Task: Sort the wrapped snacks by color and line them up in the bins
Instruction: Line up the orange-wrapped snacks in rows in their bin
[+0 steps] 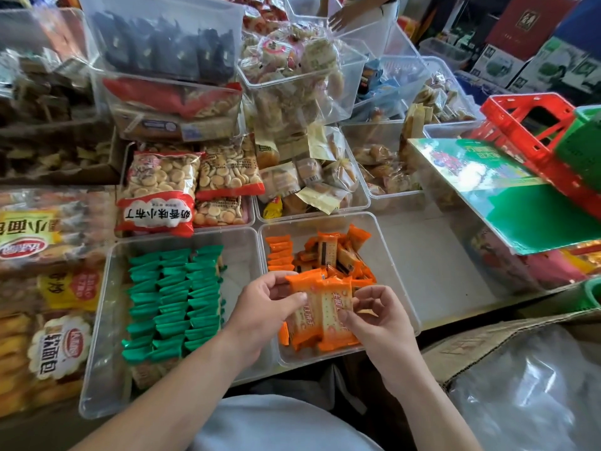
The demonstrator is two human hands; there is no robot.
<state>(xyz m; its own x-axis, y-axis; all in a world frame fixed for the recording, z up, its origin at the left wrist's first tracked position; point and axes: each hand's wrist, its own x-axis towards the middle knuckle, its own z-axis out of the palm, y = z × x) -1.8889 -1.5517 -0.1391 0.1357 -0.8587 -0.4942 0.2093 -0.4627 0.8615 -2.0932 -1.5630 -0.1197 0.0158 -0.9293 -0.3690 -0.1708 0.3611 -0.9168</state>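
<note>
Holding a small stack of orange packets (320, 309) over the near end of the orange bin (387, 255), you pinch its left edge with your left hand (270, 301) and curl your right hand (374, 315) round its right edge. The packets look light. Slick film over what appear to be brittle crackers means they will likely slide on each other and crack if squeezed. Press gently on the flat faces, not the crimped ends. A loose heap (338, 255) fills the bin's far end, and green packets (175, 297) stand in rows left of the bin.
</note>
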